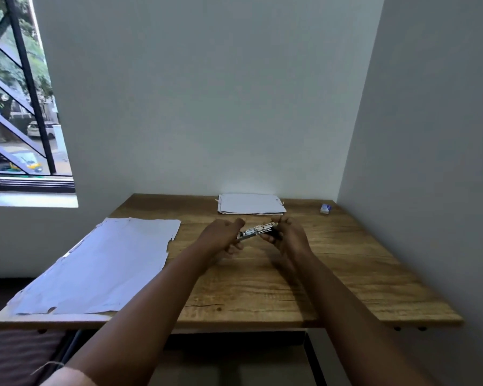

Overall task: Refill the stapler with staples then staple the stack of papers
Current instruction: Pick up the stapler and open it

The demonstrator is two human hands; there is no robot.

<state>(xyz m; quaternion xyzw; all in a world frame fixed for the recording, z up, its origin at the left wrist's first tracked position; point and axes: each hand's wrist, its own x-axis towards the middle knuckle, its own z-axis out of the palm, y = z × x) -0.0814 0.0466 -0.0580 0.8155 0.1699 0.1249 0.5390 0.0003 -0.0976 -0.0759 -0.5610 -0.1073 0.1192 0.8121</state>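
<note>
Wooden desk [262, 288] in grey-walled corner | stapler [258, 231] held above mid-desk, left hand [221, 236] and right hand [286, 235] curled round its ends | step: likely refilling | next: stack of papers [251, 204], by far wall, needs stapling

Worn on the head, looking forward and down from the near edge of the wooden desk [262, 288], toward the corner wall behind.
</note>
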